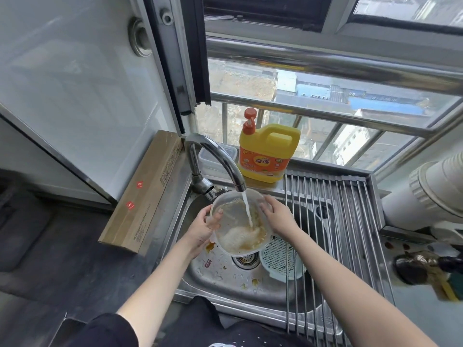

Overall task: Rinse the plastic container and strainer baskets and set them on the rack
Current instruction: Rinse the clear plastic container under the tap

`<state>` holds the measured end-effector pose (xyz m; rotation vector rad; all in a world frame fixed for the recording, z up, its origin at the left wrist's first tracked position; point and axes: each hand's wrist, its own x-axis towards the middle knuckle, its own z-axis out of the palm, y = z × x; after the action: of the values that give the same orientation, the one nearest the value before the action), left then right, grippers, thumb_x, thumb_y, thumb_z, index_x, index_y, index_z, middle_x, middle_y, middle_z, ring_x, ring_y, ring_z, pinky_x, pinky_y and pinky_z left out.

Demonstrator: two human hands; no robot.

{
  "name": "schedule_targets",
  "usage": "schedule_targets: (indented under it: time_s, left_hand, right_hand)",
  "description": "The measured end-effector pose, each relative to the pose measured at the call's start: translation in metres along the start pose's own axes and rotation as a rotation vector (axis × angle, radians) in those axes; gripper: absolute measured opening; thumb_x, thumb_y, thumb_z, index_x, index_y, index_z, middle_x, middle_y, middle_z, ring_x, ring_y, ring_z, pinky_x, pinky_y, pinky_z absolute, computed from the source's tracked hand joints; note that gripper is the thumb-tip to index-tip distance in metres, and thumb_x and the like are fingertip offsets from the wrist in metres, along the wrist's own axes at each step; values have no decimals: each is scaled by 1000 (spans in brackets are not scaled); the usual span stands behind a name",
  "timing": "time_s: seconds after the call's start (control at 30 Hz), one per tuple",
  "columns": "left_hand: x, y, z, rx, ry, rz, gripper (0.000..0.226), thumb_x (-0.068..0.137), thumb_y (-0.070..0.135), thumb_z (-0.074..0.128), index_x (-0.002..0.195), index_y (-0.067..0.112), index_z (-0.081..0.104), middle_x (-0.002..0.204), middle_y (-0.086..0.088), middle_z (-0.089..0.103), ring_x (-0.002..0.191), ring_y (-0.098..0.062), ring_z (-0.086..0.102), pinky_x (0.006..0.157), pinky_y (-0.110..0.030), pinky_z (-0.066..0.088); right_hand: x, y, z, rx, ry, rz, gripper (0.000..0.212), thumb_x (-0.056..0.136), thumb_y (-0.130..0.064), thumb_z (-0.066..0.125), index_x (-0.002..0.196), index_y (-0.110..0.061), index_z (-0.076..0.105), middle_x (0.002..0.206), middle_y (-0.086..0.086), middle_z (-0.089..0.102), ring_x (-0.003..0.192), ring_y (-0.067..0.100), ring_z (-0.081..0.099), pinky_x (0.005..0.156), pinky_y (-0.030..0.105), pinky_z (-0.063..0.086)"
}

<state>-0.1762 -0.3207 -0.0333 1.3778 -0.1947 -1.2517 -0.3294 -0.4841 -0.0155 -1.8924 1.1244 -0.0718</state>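
A clear plastic container [233,216] with brownish, foamy water in it is tilted under the running faucet [220,161]. My left hand [204,227] grips its left rim and my right hand [278,214] holds its right rim. Water streams into the container. A pale strainer basket [278,257] lies in the steel sink [215,279], just right of the drain and partly under the rack. The metal roll-up rack [343,221] spans the right half of the sink.
A yellow dish soap jug [268,154] stands on the ledge behind the sink, with a clear lidded box [225,152] beside it. A long cardboard box [147,194] lies left of the faucet. Stacked white cups [431,191] and a dark pouch [413,267] sit at right.
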Motion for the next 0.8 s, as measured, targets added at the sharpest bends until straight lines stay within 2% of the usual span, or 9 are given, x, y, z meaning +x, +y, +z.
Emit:
schedule_targets:
  time_s: [0.07,0.23,0.37,0.47,0.57,0.63,0.7,0.8]
  left_hand:
    - [-3,1,1,-12,-9,-1,92,62,49,81,138,14,42,130,-15,58,113,-27,61,100,-49,46]
    - [-4,2,0,-9,23,-6,58,86,29,65,137,15,41,131,-15,55,113,-26,60,92,-46,51]
    - [-3,3,-2,-2,63,-25,50,89,28,61,135,17,44,127,-10,55,107,-23,59,97,-51,47]
    - [-1,-1,-2,-48,42,-39,41,94,28,55,132,15,48,122,-5,61,105,-17,60,101,-46,45]
    - [1,-3,0,-158,3,-61,35,99,27,47,129,10,51,109,-4,69,95,-15,68,92,-42,52]
    - [4,-7,2,-207,-8,-96,37,100,30,45,130,8,51,115,-13,68,103,-24,68,83,-42,57]
    - [8,-13,4,-255,17,-144,40,101,29,43,135,9,48,125,-17,63,110,-29,63,77,-42,59]
    - [13,-19,5,-314,45,-207,43,103,28,36,140,7,42,130,-20,58,113,-33,60,79,-45,58]
  right_hand:
    - [-2,-2,-1,4,5,-8,48,100,-35,43,144,-19,39,145,5,47,132,25,44,108,38,36]
    - [-4,-7,-1,9,6,-18,48,101,-35,42,145,-19,38,145,6,47,132,25,44,105,36,36]
    - [-7,-12,0,21,5,-29,44,101,-35,41,142,-20,42,140,5,52,125,25,50,96,34,40]
    - [-10,-20,0,8,71,-76,37,101,-35,41,133,-21,50,129,3,61,115,24,57,92,37,45]
    - [-12,-35,-2,-18,142,-131,28,100,-37,41,118,-23,57,106,-3,67,94,19,63,79,38,52]
    - [-11,-42,-2,-6,178,-111,22,99,-39,43,107,-25,58,94,-6,66,82,16,63,74,39,54]
    - [-9,-46,-2,-36,218,-85,19,97,-41,46,103,-27,58,93,-6,66,81,16,62,74,42,55]
    - [-8,-49,-1,-86,227,-102,18,95,-44,47,100,-30,58,94,-7,68,82,16,63,75,43,55]
